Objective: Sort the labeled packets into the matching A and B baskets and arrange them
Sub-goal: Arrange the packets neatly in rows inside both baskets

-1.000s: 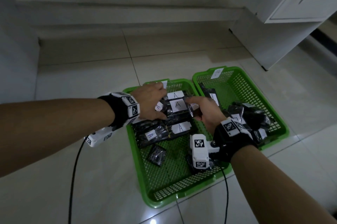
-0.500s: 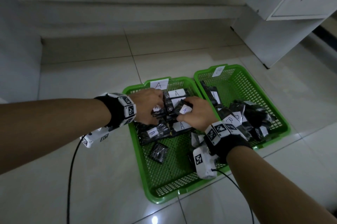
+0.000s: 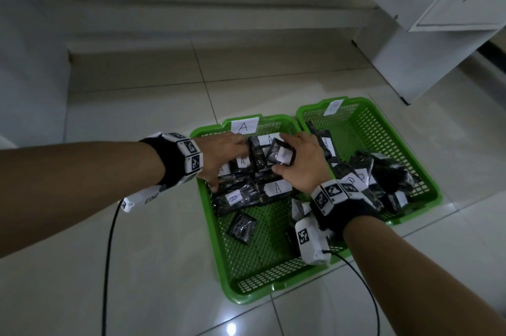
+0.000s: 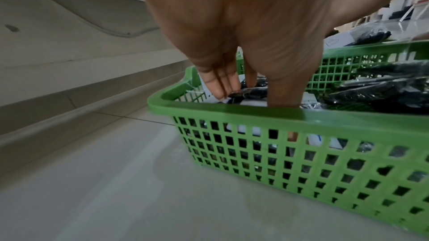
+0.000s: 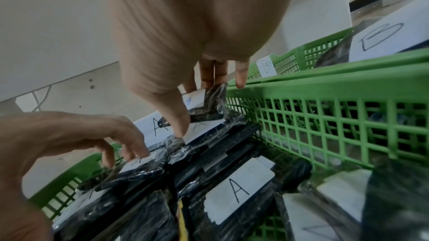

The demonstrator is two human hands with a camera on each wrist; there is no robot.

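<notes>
Two green baskets stand side by side on the floor: basket A (image 3: 246,293) on the left and basket B (image 3: 431,185) on the right, each with a paper letter tag on its far rim. Black wrapped packets with white A labels (image 3: 276,187) lie stacked in the far half of basket A. My right hand (image 3: 279,163) pinches a small black A packet (image 3: 282,154) between thumb and fingers, tilted above that stack; the right wrist view shows the same A packet (image 5: 206,105). My left hand (image 3: 228,164) lies spread on the stack's left side, fingertips (image 4: 223,89) touching a packet.
A heap of B-labelled packets (image 3: 383,174) fills the near half of basket B. One loose small packet (image 3: 242,227) lies on the near floor of basket A. A white cabinet (image 3: 438,42) stands at the back right, a low step (image 3: 191,45) behind. Wrist cables (image 3: 108,253) trail over the tiles.
My right hand has taken hold of a small A packet and raised it over the far part of the stack. The left hand slid back, uncovering basket A's tag.
</notes>
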